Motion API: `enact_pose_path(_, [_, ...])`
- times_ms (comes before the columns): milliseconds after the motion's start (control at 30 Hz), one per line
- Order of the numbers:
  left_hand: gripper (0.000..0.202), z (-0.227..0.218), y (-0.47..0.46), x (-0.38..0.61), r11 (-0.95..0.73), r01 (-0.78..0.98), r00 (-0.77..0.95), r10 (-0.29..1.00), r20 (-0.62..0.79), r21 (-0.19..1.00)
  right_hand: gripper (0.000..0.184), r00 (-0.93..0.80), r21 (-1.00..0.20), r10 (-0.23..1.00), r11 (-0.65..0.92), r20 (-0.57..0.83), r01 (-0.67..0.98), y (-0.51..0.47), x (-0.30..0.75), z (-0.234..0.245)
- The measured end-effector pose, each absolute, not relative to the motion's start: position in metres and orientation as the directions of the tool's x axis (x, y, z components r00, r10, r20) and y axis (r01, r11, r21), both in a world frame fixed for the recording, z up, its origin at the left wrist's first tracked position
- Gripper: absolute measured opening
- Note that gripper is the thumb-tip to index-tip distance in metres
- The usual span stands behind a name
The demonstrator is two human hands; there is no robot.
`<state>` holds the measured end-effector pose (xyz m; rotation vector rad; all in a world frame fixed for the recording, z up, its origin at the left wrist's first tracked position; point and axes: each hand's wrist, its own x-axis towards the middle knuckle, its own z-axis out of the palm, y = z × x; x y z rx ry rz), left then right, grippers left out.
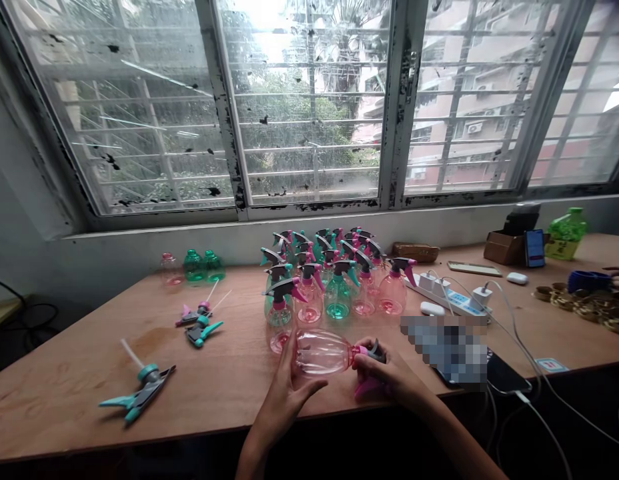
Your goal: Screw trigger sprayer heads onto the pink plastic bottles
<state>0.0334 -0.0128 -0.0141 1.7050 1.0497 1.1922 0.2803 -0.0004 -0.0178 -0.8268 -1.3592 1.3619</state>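
A clear pink spray bottle (322,352) lies sideways in the air above the front edge of the table, its base to the left. My left hand (288,383) cups the base end, thumb out below it and fingers partly hidden behind. At the neck, my right hand (382,373) is closed around the grey and pink trigger head (373,351), which sits at the bottle's mouth. Behind stand several rows of pink and green spray bottles (337,297) with trigger heads on. Loose trigger heads lie to the left: a teal one (148,380) in front, another teal one (202,330) and a pink one (194,311) farther back.
Bottles without heads, one pink (171,270) and two green (194,265), stand at the back left. On the right are a power strip (454,297) with chargers and cables, a phone (509,373), a cardboard box (502,247) and a heap of brownish rings (584,307).
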Motion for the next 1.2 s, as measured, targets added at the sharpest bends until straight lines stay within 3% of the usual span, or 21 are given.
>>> enact_pose_path(133, [0.087,-0.016,-0.013,0.032,-0.401,0.237,0.215,0.910,0.355,0.885,0.036,-0.290,-0.970,0.936,0.146,0.198,-0.194,0.001,0.281,-0.019])
enact_pose_path(333, [0.103,-0.011,-0.014,0.034,-0.365,0.188,0.188,0.925,0.331,0.912,0.040,-0.319,-0.979,0.930,0.141,0.181,-0.144,-0.003,0.280,-0.013])
enact_pose_path(567, [0.101,-0.013,-0.013,0.032,-0.362,0.120,0.221,0.918,0.330,0.925,0.048,-0.299,-0.985,0.944,0.100,0.140,-0.144,-0.006,0.279,-0.005])
enact_pose_path(767, [0.095,-0.012,-0.015,0.032,-0.403,0.164,0.222,0.905,0.364,0.900,0.048,-0.295,-0.988,0.946,0.105,0.135,-0.115,-0.007,0.279,-0.002])
enact_pose_path(900, [0.102,-0.011,-0.017,0.032,-0.344,0.136,0.225,0.924,0.309,0.929,0.047,-0.312,-0.988,0.938,0.131,0.151,-0.083,-0.008,0.280,-0.002])
enact_pose_path(1067, [0.091,-0.007,-0.017,0.032,-0.302,0.144,0.226,0.937,0.266,0.942,0.047,-0.311,-0.991,0.942,0.115,0.129,-0.061,-0.007,0.282,-0.003])
enact_pose_path(1200, [0.095,-0.006,-0.017,0.033,-0.368,0.179,0.231,0.917,0.325,0.913,0.047,-0.300,-0.989,0.944,0.115,0.138,-0.094,-0.006,0.282,-0.003])
